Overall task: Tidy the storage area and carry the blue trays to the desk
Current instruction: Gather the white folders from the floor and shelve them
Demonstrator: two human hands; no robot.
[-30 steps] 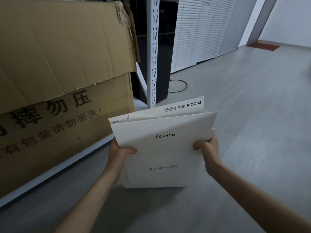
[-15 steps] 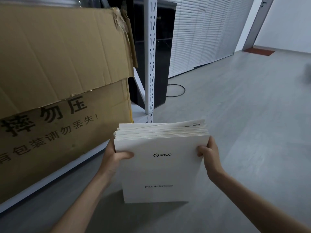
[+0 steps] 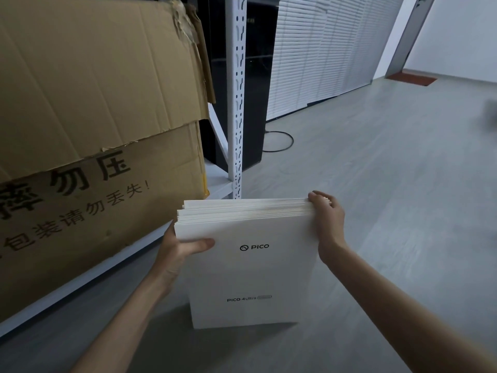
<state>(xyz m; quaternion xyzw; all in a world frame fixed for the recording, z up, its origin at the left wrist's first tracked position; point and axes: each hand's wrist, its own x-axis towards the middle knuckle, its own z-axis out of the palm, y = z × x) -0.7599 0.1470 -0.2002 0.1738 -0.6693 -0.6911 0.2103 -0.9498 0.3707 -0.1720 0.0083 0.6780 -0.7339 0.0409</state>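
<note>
I see white sheets [image 3: 250, 267] with black lettering, a brown cardboard box [image 3: 99, 109] printed with dark characters, a white perforated post [image 3: 238, 84], grey floor [image 3: 376, 184].

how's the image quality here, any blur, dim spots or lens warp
Head view: dim, flat light; a soft shadow on the floor beneath the white stack; a blurred smudge at the right edge; the shelf post leans from wide-angle warp; the stack's print is sharp.

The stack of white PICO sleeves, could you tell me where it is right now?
In the head view it stands low and centre, the stack of white PICO sleeves held between left hand and right hand, just right of the cardboard box.
</note>
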